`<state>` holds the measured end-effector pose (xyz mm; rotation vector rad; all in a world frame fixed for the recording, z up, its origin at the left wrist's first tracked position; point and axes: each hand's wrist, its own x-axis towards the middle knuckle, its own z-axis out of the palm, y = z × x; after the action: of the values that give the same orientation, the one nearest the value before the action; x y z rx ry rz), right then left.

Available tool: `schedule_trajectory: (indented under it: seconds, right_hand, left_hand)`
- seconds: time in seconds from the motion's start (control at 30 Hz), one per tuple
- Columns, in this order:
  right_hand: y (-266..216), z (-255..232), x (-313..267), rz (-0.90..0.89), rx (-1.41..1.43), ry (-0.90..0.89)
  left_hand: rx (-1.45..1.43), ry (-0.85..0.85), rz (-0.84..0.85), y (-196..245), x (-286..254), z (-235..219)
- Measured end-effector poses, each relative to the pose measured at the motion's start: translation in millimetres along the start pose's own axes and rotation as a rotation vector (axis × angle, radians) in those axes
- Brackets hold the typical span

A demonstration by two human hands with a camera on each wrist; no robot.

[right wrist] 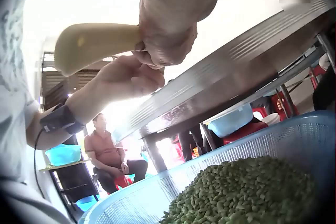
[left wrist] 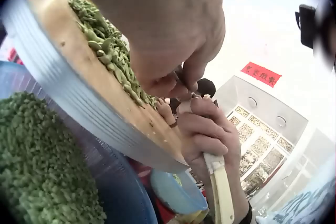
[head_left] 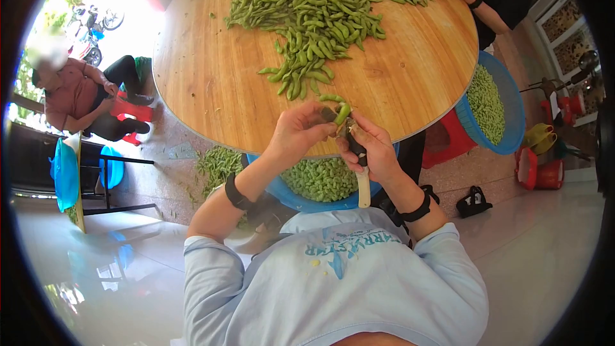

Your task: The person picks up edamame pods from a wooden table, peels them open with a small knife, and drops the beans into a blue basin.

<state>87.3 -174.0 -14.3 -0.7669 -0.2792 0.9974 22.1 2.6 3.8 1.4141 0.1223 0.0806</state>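
Note:
Over the near edge of the round wooden table (head_left: 211,90), my left hand (head_left: 298,133) pinches a green soybean pod (head_left: 343,113) between thumb and fingers. My right hand (head_left: 375,150) meets it there, fingers curled round a tool with a cream handle (head_left: 364,189) that points down toward my body. The tool's working end is hidden by the fingers in all views. Dark coverings show on some fingertips. Just beyond the hands lies a heap of soybean pods (head_left: 314,25). Below the hands, a blue basket (right wrist: 131,203) holds shelled green beans (right wrist: 241,192).
At right, another blue basin (head_left: 512,134) of beans stands by a red stool (head_left: 448,141). Loose pods (head_left: 218,166) lie on the floor at left. A seated person (head_left: 77,90) is at left, and another person's arm (head_left: 493,16) reaches the table's far right.

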Motion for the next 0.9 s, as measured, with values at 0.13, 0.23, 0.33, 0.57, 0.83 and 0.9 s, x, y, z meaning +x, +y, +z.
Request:
schedule_trajectory:
  seconds: [0.13,0.23,0.33,0.57,0.83,0.9]
  right_hand:
    - [5,-3,0,0.037,0.014,-0.053]
    - [6,1,0,0.05,-0.019,-0.055]
    - [9,1,1,0.057,-0.016,-0.053]
    - [17,8,2,0.02,-0.058,0.012]
    - [9,1,0,0.181,0.258,-0.117]
    - [12,3,0,0.187,0.293,-0.069]
  left_hand:
    - [-0.028,0.059,-0.14,-6,-11,-3]
    - [0.048,0.081,-0.101,-7,-15,-4]
    - [0.144,0.111,-0.016,-10,-21,-4]
    - [-0.073,0.072,-0.038,-19,-22,-11]
    - [-0.407,-0.145,-0.225,-21,-25,-17]
    - [-0.059,0.012,-0.177,-11,-25,-10]
